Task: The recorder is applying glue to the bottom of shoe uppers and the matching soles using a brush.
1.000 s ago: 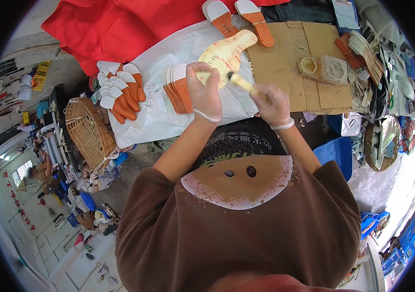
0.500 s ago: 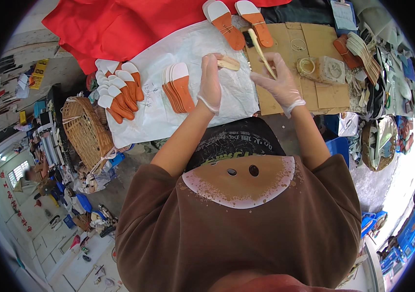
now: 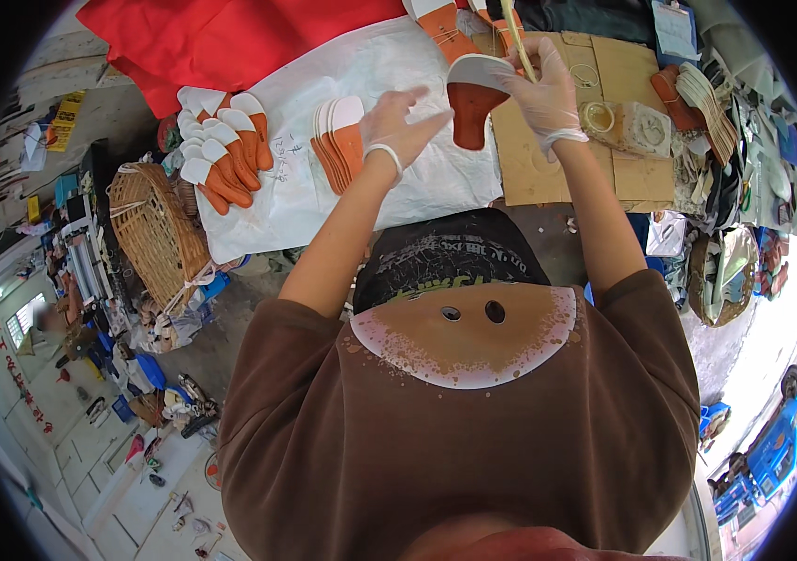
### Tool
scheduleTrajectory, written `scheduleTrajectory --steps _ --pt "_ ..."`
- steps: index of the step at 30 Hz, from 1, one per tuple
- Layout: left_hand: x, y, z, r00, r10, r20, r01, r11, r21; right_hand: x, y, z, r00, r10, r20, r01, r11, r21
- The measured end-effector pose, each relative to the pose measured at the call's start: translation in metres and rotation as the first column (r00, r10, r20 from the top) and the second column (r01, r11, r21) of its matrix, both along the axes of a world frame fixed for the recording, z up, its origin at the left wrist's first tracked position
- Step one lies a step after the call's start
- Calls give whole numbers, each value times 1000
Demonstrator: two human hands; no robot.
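My right hand (image 3: 551,93), in a thin clear glove, grips the pale handle of a brush (image 3: 518,37) and also the right edge of an insole (image 3: 469,120). The brush's bristle end is cut off by the top of the view. That insole has a whitish broad end and a reddish-brown narrow end pointing toward me. My gloved left hand (image 3: 400,129) hovers just left of it, fingers apart and holding nothing. Beside the left hand, a small fanned stack of orange-and-white insoles (image 3: 337,140) lies on the white sheet (image 3: 295,210).
More insoles (image 3: 225,154) lie heaped at the left. Bundled insoles (image 3: 440,30) are at the far edge, near red cloth (image 3: 230,42). Cardboard (image 3: 623,192) at the right bears a translucent container (image 3: 646,129). A wicker basket (image 3: 157,238) stands at the left edge.
My right hand has moved up and now holds an insole along with the brush. The left hand has spread its fingers and no longer has the pale flat piece beside it.
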State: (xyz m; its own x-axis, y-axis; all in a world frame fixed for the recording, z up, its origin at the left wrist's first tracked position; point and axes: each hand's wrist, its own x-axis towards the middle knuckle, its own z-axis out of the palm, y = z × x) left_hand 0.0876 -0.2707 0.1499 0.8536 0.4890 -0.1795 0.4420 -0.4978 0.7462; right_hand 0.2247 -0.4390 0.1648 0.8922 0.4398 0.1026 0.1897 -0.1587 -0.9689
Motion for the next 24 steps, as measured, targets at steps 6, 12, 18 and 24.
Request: scheduleTrajectory --steps 6,12,18,24 --pt "2 -2 -15 968 -206 -141 84 801 -592 18 -9 -18 986 99 -137 -95 995 41" --pt "-7 -1 -23 998 -43 -46 -8 645 -765 14 -21 1 999 -47 12 48 961 -272" --pt "-11 -5 -5 986 -64 -151 -67 683 -727 -17 -33 -5 792 431 432 -76 773 -630" --pt "-22 1 -6 973 -6 -231 -179 613 -770 23 -37 -15 906 198 373 132 707 -695"
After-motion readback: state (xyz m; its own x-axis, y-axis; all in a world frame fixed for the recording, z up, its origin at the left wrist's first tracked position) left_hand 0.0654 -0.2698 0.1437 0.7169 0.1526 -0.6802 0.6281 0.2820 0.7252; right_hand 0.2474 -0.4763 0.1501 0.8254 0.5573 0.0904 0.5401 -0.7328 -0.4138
